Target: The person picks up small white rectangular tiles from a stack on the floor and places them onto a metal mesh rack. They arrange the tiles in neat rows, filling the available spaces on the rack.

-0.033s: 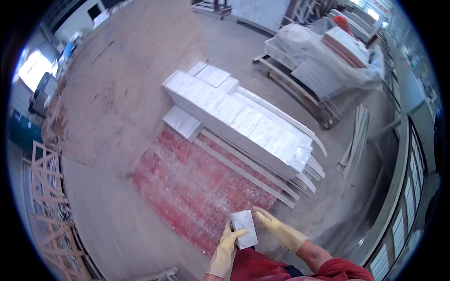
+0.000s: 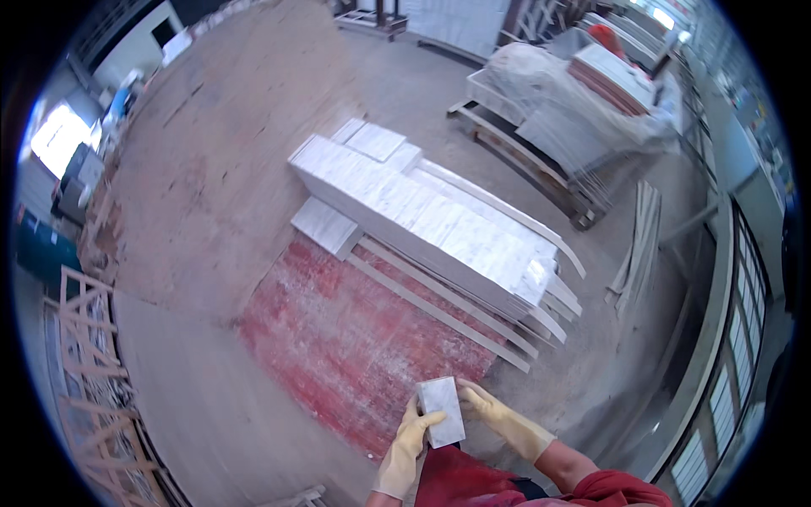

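Observation:
A white, grey-veined rectangular stone block (image 2: 441, 411) is held at the front edge of the red sheet, close to my body. My left hand (image 2: 410, 441), in a cream rubber glove, grips its left side, thumb across the top face. At the block's upper right edge is my right hand (image 2: 483, 406), gloved alike, fingers slightly bent and reaching to the edge. It seems to touch the block there without wrapping round it; its fingertips are partly hidden. Beyond lies a long row of similar white stone pieces (image 2: 422, 215), with a lower piece (image 2: 325, 226) at its left end.
Pale flat strips (image 2: 439, 304) stick out beneath the row, across a dusty red sheet (image 2: 338, 329). A plastic-wrapped load (image 2: 549, 93) stands on a frame at the back right. Loose strips (image 2: 638, 245) lie on the floor at right. Wooden framing (image 2: 89, 363) lines the left.
My right hand has moved in from the right, its fingers now at the block's edge instead of apart from it. The left hand keeps its hold. The view has shifted slightly.

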{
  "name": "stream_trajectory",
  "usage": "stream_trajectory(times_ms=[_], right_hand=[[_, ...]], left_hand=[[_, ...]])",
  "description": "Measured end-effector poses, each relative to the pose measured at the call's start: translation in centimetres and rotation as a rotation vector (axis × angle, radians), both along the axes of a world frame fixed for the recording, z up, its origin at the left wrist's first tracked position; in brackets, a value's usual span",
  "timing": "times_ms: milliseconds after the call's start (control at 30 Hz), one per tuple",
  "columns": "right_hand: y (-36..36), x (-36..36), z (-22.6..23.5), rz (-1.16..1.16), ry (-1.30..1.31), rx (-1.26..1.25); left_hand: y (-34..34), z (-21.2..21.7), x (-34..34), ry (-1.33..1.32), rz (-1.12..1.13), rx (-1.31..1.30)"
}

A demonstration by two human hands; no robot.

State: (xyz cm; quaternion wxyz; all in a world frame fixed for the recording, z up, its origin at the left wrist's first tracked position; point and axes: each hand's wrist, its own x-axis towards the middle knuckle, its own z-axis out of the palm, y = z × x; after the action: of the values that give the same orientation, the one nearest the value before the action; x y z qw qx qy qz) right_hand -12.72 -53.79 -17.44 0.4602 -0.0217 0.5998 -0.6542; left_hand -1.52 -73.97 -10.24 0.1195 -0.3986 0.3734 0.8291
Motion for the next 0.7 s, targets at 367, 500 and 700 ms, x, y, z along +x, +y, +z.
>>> stream_trajectory(times_ms=[367, 500, 700], right_hand=[[22.7, 17.7, 17.2, -0.706, -0.073, -0.379], [30.3, 24.6, 33.2, -0.877, 0.02, -0.216], [40.4, 31.7, 32.9, -1.149, 0.236, -0.241]], left_hand=[[24.4, 8.2, 2.9, 0.328, -0.763, -0.152], [34.3, 12.7, 5.7, 0.322, -0.947, -0.114], [46.4, 20.2, 6.6, 0.306, -1.206, -0.061]])
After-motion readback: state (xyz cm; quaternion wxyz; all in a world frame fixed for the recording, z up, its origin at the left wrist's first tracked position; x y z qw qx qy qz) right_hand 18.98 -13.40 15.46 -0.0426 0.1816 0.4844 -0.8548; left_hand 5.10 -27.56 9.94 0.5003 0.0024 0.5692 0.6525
